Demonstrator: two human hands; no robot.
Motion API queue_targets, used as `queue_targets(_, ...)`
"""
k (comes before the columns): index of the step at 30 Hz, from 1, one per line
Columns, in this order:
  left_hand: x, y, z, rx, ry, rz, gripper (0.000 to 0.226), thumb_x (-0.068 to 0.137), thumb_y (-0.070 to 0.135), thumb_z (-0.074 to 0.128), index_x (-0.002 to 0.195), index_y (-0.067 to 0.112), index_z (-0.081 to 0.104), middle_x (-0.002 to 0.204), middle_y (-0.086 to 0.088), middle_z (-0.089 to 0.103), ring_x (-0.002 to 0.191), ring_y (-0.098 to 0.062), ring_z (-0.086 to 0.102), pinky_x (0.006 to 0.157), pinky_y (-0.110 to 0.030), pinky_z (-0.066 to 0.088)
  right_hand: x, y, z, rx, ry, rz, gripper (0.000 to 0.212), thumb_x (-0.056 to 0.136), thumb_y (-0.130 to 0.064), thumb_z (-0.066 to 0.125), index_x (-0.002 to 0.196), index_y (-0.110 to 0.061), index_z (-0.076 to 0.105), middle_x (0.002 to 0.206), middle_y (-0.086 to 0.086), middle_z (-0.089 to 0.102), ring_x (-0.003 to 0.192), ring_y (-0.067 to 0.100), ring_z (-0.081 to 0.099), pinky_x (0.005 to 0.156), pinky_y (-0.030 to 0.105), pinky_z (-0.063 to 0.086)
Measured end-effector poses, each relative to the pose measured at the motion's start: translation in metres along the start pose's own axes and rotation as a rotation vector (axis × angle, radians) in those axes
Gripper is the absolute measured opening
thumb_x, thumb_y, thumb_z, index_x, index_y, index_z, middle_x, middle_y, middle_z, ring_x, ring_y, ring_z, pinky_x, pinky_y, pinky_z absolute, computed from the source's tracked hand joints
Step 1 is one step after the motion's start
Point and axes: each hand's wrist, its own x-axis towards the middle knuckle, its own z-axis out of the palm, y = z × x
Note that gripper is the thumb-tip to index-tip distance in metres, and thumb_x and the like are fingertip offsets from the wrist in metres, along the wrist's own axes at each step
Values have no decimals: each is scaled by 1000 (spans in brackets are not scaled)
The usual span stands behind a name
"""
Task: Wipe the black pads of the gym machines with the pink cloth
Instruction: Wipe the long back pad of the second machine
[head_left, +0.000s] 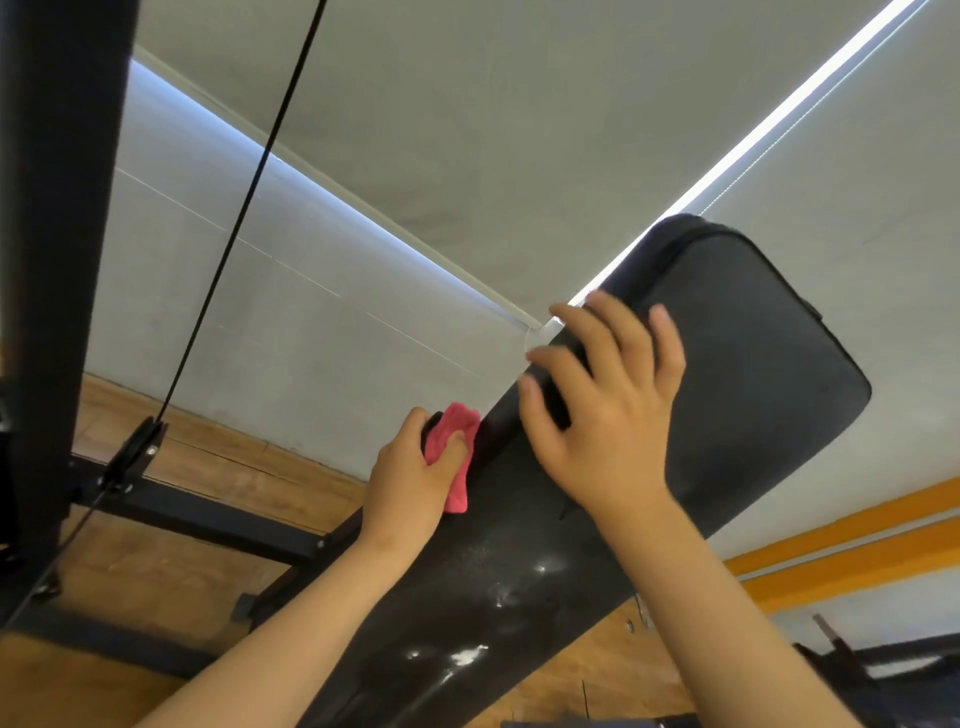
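Observation:
A long black pad (753, 374) slants from the lower middle up to the right, with white smudges on its lower part. My left hand (410, 478) grips the pink cloth (457, 452) and holds it against the pad's left edge. My right hand (602, 400) lies on the pad above it, its fingers spread and curled over the left edge of the pad.
A thick black upright (57, 260) stands at the left, with a thin black cable (244, 208) running down to a pulley (137, 447). Black frame bars (208, 514) cross the wooden floor. Grey walls with lit strips lie behind; orange bars (852, 551) sit at the right.

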Motion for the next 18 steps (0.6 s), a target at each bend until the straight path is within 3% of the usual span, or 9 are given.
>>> queue_targets(7, -4, -10, -1, -30, 10, -10, 19, 93, 34, 55, 98, 16, 55, 83, 2, 61, 71, -6, 60, 59, -17, 44, -38, -25, 15, 17, -92, 132, 28, 86, -26, 62, 111, -15, 69, 142, 8, 50, 141, 25, 30, 118, 45, 12)
queue_targets(11, -4, -11, 0, -60, 7, -6, 18, 94, 34, 54, 96, 16, 54, 81, 4, 59, 69, -2, 58, 57, -16, 44, -47, -27, 27, -24, -106, 153, 36, 91, -28, 53, 123, -16, 64, 146, 6, 45, 147, 20, 16, 119, 46, 9)
queue_targets(15, -9, -24, -3, -68, -1, -44, 20, 93, 35, 55, 101, 17, 56, 87, 4, 62, 76, -6, 61, 61, -16, 45, -49, -27, 34, -58, -74, 146, 42, 95, -32, 45, 132, -17, 59, 146, 7, 45, 147, 19, 13, 119, 47, 8)
queue_targets(18, -15, -36, -6, -68, 10, -84, 18, 94, 34, 55, 101, 18, 56, 87, 5, 61, 77, 1, 59, 59, -13, 47, -51, -26, 36, -83, -54, 137, 43, 97, -35, 43, 135, -18, 55, 147, 7, 43, 147, 20, 12, 119, 47, 6)
